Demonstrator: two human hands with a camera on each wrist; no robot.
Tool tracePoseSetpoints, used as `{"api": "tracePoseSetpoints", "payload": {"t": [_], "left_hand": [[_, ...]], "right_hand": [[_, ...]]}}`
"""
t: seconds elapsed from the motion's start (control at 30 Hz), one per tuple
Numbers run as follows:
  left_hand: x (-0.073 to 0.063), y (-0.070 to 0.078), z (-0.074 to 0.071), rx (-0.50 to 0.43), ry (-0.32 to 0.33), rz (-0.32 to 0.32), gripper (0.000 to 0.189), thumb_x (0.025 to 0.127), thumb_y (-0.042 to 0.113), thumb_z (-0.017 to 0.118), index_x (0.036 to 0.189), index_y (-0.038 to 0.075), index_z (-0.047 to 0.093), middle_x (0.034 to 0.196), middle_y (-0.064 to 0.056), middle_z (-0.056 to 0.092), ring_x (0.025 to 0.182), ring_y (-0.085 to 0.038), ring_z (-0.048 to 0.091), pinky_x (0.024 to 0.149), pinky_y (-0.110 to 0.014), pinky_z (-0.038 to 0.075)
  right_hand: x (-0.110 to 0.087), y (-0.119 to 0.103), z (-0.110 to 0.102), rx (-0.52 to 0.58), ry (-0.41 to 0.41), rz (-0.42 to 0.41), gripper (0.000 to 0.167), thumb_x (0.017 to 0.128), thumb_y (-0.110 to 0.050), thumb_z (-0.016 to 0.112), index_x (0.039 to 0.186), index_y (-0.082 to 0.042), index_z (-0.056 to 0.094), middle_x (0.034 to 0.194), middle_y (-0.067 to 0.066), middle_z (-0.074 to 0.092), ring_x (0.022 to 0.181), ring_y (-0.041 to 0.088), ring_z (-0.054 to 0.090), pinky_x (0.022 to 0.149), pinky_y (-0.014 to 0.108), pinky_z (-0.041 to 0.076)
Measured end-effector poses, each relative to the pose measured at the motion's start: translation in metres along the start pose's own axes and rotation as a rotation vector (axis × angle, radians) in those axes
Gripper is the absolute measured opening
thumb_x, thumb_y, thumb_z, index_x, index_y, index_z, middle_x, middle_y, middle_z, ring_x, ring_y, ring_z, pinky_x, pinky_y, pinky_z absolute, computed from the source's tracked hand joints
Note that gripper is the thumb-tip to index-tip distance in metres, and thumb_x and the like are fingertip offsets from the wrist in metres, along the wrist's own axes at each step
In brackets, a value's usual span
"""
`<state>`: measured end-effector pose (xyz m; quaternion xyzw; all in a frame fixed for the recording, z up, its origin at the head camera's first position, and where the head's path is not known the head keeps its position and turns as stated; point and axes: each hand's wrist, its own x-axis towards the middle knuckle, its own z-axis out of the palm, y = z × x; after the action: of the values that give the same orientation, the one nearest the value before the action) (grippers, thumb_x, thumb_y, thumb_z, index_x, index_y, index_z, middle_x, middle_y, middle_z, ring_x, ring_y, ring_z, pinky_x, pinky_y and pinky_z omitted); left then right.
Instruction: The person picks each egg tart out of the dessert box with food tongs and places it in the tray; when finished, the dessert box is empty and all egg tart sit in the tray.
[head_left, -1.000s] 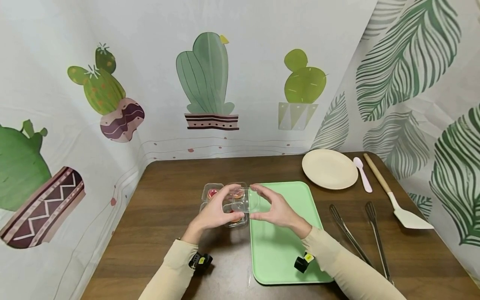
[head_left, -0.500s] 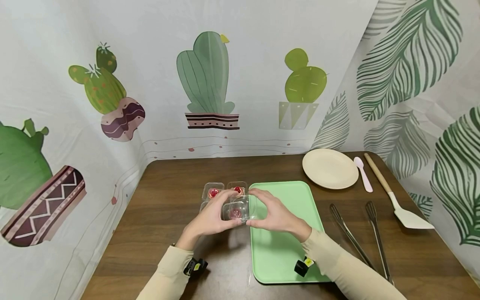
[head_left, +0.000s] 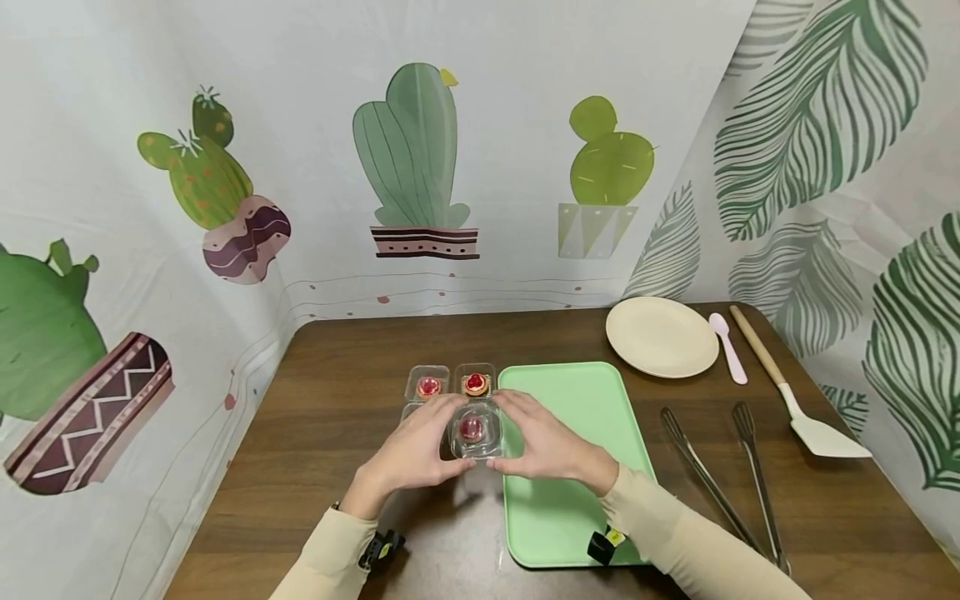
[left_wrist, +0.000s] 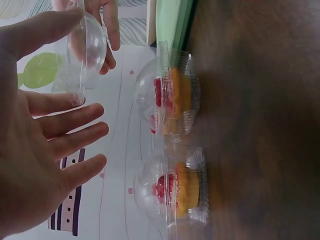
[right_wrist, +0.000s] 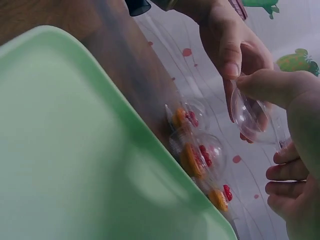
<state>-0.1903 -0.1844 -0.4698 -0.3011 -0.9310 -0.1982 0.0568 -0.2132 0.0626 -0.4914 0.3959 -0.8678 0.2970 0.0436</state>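
My left hand (head_left: 412, 450) and right hand (head_left: 551, 437) hold a clear domed plastic lid (left_wrist: 92, 47) between them, pinching its edges with thumbs and fingertips. In the wrist views the lid hangs well above the table, apart from the boxes. From the head view it overlaps the front right box, whose red-topped tart (head_left: 471, 429) shows through. Behind it lies another fruit tart (head_left: 476, 383), with no dome visible over it. A back left tart (head_left: 428, 387) sits in its own clear box. My left hand partly hides the front left box.
A green tray (head_left: 570, 500) lies right of the boxes, under my right forearm. Farther right are tongs-like dark metal utensils (head_left: 708, 475), a white spatula (head_left: 821, 437), a pink spoon (head_left: 727, 350) and a cream plate (head_left: 662, 337). A patterned cloth (head_left: 517, 167) hangs behind the table.
Both hands have moved toward the table's front with the lid between them. The back right tart, partly covered by the hands and lid before, is now in plain sight.
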Motion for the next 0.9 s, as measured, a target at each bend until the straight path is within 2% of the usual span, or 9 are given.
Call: {"api": "tracePoseSetpoints", "payload": {"t": [0.23, 0.6, 0.9], "left_hand": [[-0.010, 0.002, 0.004, 0.070, -0.028, -0.013, 0.087, 0.072, 0.050, 0.079, 0.140, 0.005, 0.047, 0.141, -0.014, 0.052, 0.133, -0.032, 0.046, 0.113, -0.052, 0.034], [-0.021, 0.002, 0.010, 0.093, -0.037, -0.030, 0.086, 0.070, 0.051, 0.080, 0.136, 0.004, 0.051, 0.139, -0.015, 0.052, 0.132, -0.034, 0.047, 0.113, -0.054, 0.032], [-0.029, 0.001, 0.019, 0.158, -0.059, -0.046, 0.089, 0.070, 0.054, 0.079, 0.138, 0.004, 0.049, 0.143, -0.014, 0.050, 0.135, -0.032, 0.045, 0.114, -0.053, 0.031]], "right_hand": [[-0.005, -0.006, 0.007, -0.075, -0.023, -0.026, 0.098, 0.077, -0.053, 0.073, 0.145, 0.007, 0.036, 0.149, 0.025, 0.039, 0.137, 0.042, 0.039, 0.111, 0.052, 0.036], [-0.010, -0.012, 0.020, -0.079, -0.081, 0.004, 0.104, 0.078, -0.064, 0.069, 0.146, 0.007, 0.034, 0.151, 0.027, 0.035, 0.138, 0.043, 0.036, 0.112, 0.051, 0.034], [-0.016, -0.019, 0.032, -0.108, -0.069, 0.052, 0.100, 0.078, -0.057, 0.073, 0.144, 0.008, 0.037, 0.149, 0.027, 0.038, 0.138, 0.041, 0.037, 0.111, 0.049, 0.036]]}}
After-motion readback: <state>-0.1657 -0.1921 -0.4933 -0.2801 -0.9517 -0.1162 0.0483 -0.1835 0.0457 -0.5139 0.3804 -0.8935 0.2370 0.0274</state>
